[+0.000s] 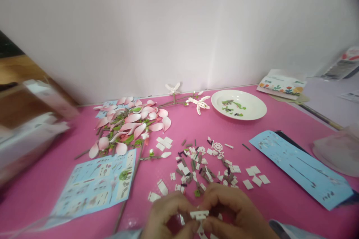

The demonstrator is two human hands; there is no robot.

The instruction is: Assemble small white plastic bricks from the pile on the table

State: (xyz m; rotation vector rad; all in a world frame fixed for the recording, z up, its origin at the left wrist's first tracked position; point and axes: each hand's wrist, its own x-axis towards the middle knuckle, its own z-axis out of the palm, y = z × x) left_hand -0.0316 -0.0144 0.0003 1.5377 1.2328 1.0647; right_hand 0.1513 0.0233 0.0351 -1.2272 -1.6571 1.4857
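Note:
At the bottom centre, my left hand (171, 216) and my right hand (234, 213) are close together, fingers pinched on a small white brick assembly (199, 215) held between them. A loose pile of small white, brown and dark pieces (193, 168) lies just beyond my hands. Near my left hand are white pieces with clips (162, 187). Several square white tiles (257, 181) lie to the right of the pile. Some loose white pieces show below and behind my fingers, partly hidden.
Pink flower pieces (134, 118) and brown stems crowd the left centre. A blue instruction sheet (95, 183) lies left, a folded blue leaflet (300, 168) right. Behind stand a white plate (252, 109) with green pieces and a flowered packet (282, 85). White boxes (25, 145) are at far left.

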